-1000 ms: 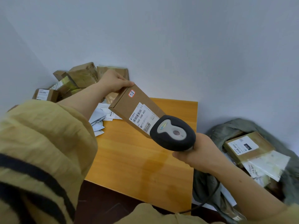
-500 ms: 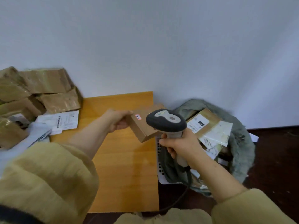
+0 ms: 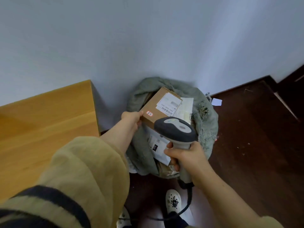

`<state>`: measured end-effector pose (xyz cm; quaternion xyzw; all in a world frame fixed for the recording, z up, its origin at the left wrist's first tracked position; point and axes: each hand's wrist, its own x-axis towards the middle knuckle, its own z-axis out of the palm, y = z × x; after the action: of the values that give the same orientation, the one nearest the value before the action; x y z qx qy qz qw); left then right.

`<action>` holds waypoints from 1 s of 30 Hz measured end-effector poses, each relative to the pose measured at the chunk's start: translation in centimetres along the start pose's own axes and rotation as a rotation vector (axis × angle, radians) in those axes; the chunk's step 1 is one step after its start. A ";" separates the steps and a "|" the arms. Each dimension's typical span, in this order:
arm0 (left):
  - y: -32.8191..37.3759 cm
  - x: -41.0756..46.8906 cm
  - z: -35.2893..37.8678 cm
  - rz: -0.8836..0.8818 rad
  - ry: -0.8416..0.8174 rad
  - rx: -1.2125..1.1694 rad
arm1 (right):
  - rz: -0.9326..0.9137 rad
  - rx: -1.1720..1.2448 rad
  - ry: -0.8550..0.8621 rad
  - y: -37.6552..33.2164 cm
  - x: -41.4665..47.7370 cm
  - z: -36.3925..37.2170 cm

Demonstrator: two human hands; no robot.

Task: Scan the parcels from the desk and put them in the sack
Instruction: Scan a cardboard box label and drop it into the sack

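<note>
Head view: a brown cardboard parcel point(image 3: 158, 111) is held at its near left corner by the left hand point(image 3: 132, 119), with the thumb laid on top and the other fingers tucked under the edge. The parcel is placed over the open mouth of a grey-green sack point(image 3: 207, 116), which is stood on the dark floor point(image 3: 255, 137) against the wall, just beside the end of the wooden desk point(image 3: 49, 120). Whether the parcel is already resting on what lies below cannot be told. A white label point(image 3: 169, 104) and a small red sticker point(image 3: 149, 113) are seen on its upper face. Other labelled parcels point(image 3: 160, 148) are packed in the sack beneath it. A grey scanner point(image 3: 176, 130) is gripped round its handle by the right hand point(image 3: 189, 158), all fingers wrapped tight, with its head raised over the near side of the sack. A black cable point(image 3: 189, 201) is trailed from the handle's base down to the floor, past a white shoe point(image 3: 173, 200). A scrap of white paper point(image 3: 217, 101) is seen on the floor behind the sack.
</note>
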<state>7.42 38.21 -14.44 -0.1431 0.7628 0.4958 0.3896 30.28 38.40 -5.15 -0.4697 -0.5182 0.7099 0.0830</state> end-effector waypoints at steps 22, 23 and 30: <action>-0.7 -4.2 -21.2 0.535 0.207 0.828 | 0.456 0.157 -0.409 1.2 -3.9 18.9; -1.1 -4.7 -23.8 0.527 0.262 0.827 | 0.461 0.140 -0.432 1.3 -4.5 20.8; -5.6 -5.3 -42.7 0.339 0.552 0.648 | 0.414 0.004 -0.579 1.3 -7.5 33.9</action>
<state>-5.02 -2.38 -5.36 -0.0138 0.9664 0.2318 0.1100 9.33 11.05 -1.10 -0.3436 -0.4128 0.8164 -0.2120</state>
